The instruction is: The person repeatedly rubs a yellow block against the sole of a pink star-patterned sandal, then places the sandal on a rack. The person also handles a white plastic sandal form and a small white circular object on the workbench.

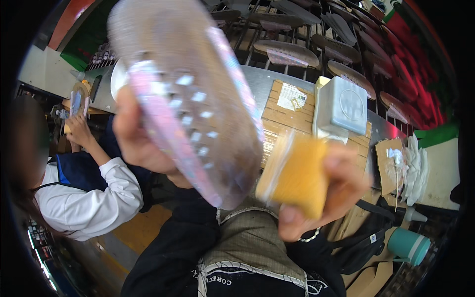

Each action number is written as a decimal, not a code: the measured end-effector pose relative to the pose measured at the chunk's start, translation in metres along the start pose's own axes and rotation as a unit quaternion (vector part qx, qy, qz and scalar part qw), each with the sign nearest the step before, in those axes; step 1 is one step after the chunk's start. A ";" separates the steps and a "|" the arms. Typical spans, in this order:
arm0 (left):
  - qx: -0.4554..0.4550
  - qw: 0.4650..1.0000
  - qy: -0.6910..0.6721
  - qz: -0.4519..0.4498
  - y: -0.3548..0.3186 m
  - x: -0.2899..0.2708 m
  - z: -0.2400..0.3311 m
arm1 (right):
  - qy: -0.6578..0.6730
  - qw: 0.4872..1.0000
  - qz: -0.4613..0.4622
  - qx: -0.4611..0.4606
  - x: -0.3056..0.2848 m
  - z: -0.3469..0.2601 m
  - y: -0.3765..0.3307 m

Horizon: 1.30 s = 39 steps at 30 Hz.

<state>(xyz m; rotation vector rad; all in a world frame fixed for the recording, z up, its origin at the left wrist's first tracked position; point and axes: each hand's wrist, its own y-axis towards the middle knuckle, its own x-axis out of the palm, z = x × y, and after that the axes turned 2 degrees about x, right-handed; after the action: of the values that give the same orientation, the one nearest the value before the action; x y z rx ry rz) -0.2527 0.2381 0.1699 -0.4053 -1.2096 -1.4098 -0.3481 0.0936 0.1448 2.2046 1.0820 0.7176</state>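
Held up close: one translucent glittery shoe sole (190, 94) gripped along its lower edge by the left hand (141, 141), long axis slanting from upper left down to lower right, lower end just beside one yellow sponge block (297, 175) pinched in the right hand (329, 190). Beyond the sole, one grey box (342, 106) on cardboard (284, 119); farther still, several more soles on a rack (316, 37). Left of the sole, a co-worker's hand (79, 129) raised.

One glittery shoe sole (188, 99); one yellow sponge block (299, 175); one grey box (342, 106); one teal cup (408, 245).

Sole (193, 99) left of sponge (297, 173); box (341, 106) behind, on bench (257, 81).
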 end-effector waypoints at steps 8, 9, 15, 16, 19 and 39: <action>-0.115 0.991 0.067 0.001 0.004 0.014 -0.014 | -0.167 0.973 -0.152 -0.053 -0.003 0.009 0.016; -0.104 0.992 0.072 0.020 0.008 0.008 -0.012 | -0.145 0.979 -0.141 -0.005 -0.007 0.006 0.000; -0.103 0.958 0.087 0.254 0.025 -0.042 -0.028 | -0.084 0.969 0.109 0.205 -0.061 0.006 -0.034; -0.110 0.949 0.069 0.286 0.027 -0.050 -0.033 | -0.115 0.963 0.148 0.192 -0.072 0.008 -0.029; -0.136 0.913 0.062 0.380 0.030 -0.067 -0.047 | -0.152 0.954 0.178 0.189 -0.090 0.008 -0.020; -0.306 0.852 -0.354 0.237 0.021 -0.085 -0.037 | -0.132 0.941 0.249 0.188 -0.098 0.010 -0.018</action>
<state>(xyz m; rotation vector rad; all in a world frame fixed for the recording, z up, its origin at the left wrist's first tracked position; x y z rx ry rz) -0.1976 0.2565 0.0949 -1.6719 -1.0638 -1.1967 -0.4027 0.0194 0.1045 2.8545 0.5555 0.4105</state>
